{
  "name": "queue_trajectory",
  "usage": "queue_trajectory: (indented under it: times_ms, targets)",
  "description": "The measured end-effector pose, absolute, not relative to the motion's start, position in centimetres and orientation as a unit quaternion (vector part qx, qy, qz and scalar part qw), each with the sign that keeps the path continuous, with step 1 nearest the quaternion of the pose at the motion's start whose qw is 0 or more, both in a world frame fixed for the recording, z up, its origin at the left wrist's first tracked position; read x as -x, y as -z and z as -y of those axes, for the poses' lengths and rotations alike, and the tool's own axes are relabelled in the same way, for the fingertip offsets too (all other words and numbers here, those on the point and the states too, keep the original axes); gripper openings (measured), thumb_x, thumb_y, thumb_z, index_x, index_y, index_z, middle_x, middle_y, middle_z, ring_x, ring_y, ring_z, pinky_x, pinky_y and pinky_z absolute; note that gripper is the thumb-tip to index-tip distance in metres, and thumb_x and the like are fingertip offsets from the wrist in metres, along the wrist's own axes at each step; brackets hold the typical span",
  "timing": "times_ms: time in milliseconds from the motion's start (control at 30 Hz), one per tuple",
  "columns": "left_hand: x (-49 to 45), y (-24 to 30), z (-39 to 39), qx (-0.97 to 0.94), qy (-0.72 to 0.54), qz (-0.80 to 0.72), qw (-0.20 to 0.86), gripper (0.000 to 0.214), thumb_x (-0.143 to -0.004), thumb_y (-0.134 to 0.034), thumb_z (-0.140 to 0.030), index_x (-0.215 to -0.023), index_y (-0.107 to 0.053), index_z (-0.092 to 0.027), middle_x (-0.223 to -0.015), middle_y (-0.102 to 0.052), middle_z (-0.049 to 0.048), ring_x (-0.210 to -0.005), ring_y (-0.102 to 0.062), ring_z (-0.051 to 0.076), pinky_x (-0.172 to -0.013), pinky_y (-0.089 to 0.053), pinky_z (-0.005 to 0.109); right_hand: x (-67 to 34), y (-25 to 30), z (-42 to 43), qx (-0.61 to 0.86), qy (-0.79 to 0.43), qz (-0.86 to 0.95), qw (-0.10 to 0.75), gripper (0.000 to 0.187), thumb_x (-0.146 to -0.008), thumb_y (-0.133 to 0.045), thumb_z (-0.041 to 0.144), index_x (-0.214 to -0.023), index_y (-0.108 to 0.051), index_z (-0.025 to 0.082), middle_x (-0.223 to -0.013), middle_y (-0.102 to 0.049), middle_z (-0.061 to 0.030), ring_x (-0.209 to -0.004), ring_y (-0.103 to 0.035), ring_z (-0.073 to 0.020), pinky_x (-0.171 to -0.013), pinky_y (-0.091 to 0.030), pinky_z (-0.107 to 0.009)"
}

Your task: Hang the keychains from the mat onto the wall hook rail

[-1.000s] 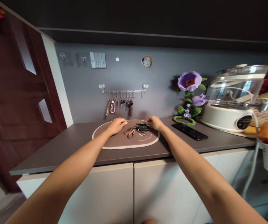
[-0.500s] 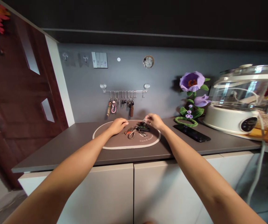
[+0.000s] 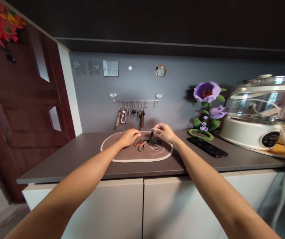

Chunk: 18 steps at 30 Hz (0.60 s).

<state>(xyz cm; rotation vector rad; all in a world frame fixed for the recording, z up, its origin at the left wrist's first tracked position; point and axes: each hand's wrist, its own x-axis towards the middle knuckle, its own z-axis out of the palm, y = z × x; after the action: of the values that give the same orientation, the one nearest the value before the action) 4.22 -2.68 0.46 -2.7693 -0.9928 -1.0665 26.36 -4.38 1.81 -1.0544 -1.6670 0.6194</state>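
On the counter lies an oval brown mat [image 3: 122, 156] with a pale rim. My right hand [image 3: 166, 133] pinches a metal key ring [image 3: 153, 130] between thumb and fingertips, with a small dark piece hanging from it just above the mat. Below it, a pile of keys [image 3: 146, 143] with a braided strap, an orange piece and a dark fob rests on the mat. My left hand [image 3: 130, 137] is left of the pile, fingers loosely bent, with nothing visible in them.
A clear hook rail [image 3: 136, 101] on the wall carries several keys and keychains. Right of the mat are a black phone [image 3: 207, 147], a purple flower ornament [image 3: 207, 92] and a white appliance with a clear top [image 3: 250, 131]. A dark cabinet [image 3: 142, 23] overhangs the counter.
My right hand has lifted the key ring slightly, and the dark piece now hangs below it. My left hand stays beside the pile. The view has shifted a little.
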Motion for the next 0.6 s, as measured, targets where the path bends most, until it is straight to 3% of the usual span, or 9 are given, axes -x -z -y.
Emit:
queue_trajectory:
  times_ms: [233, 600]
  targets:
    - [-4.7, -0.5, 2.8, 0.873, 0.376, 0.310, -0.011, 0.022, -0.082, -0.043, -0.025, -0.085, -0.064, -0.016, -0.088, -0.065, 0.0048, -0.083, -0.056, 0.015, -0.077, -0.041, 0.027, -25.8, -1.4, 4.1, 0.381, -0.370, 0.671, 0.517, 0.035, -0.061, -0.066, 0.043, -0.076, -0.049, 0.016, -0.058, -0.052, 0.0037, -0.052, -0.050, -0.0082, -0.052, -0.044, -0.023]
    - [-7.4, -2.0, 2.9, 0.828, 0.425, 0.345, -0.120, 0.024, -0.077, -0.050, -0.020, -0.099, -0.059, -0.013, -0.096, -0.065, 0.0074, -0.084, -0.059, 0.015, -0.079, -0.045, 0.028, -25.4, -1.3, 4.2, 0.363, -0.393, 0.654, 0.534, 0.036, -0.061, -0.067, 0.043, -0.081, -0.050, 0.018, -0.065, -0.054, 0.0035, -0.056, -0.052, -0.0070, -0.052, -0.044, -0.020]
